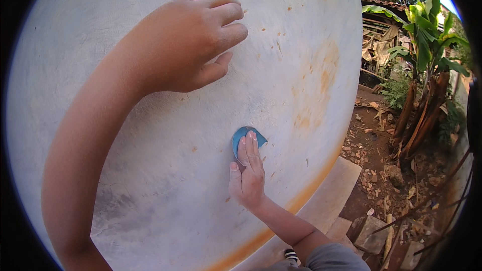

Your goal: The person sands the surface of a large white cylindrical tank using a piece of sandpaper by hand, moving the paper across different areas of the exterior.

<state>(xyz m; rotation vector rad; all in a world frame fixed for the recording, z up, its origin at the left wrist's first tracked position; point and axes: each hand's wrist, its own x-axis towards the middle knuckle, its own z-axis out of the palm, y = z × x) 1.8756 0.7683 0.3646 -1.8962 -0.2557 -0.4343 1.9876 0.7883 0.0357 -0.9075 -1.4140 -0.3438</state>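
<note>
A pale, whitish wall (165,170) with a curved look fills most of the head view. Against it, my right hand (251,180) presses a blue piece of sandpaper (240,137) flat with its fingers; white dust coats the fingers. Up and to the left, my left hand (201,40) leans on the wall with loosely bent fingers and the thumb apart. It holds nothing that I can see, though its fingertips are partly hidden.
Orange-brown stains (321,83) mark the wall on the right, and an orange band (301,198) runs along its base. Beside it lie a concrete ledge (334,185), rubble, and loose blocks (371,233). A banana plant (424,45) grows farther right.
</note>
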